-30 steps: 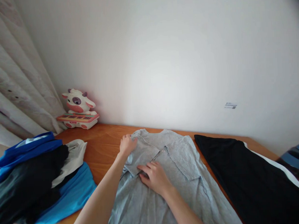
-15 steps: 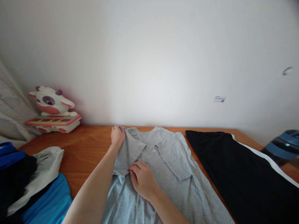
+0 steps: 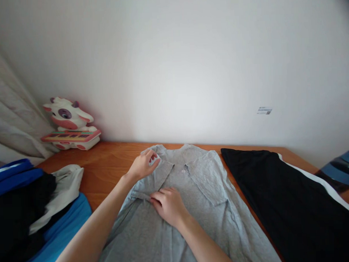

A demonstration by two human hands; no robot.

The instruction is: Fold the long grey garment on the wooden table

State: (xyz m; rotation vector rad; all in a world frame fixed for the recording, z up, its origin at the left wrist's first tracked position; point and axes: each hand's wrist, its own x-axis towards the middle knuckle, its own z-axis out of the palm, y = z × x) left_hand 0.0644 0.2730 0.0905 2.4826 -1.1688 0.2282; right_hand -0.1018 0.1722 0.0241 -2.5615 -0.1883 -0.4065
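Observation:
A grey T-shirt (image 3: pixel 200 221) lies spread on the wooden table, collar toward the wall, with both short sleeves folded inward over its body. Over the left shoulder of the shirt is my left hand (image 3: pixel 144 164), its fingers curled loosely and apart from the thumb, with no cloth between them. My right hand (image 3: pixel 170 207) rests on the shirt's body, thumb and fingertips closed on the lower corner of the left sleeve (image 3: pixel 145 189). The right sleeve (image 3: pixel 206 183) lies flat and untouched.
Black fabric with a white stripe (image 3: pixel 274 200) lies to the right, near a blue-and-dark container (image 3: pixel 343 167). At left is a clothes pile (image 3: pixel 22 212) in blue, black and off-white. A cow-shaped toy keyboard (image 3: pixel 71 127) stands by the wall, beside a curtain (image 3: pixel 13 110).
My left hand has let go of the shirt's left shoulder and moved slightly right and nearer. My right hand stays at the sleeve corner. The view has shifted a little left.

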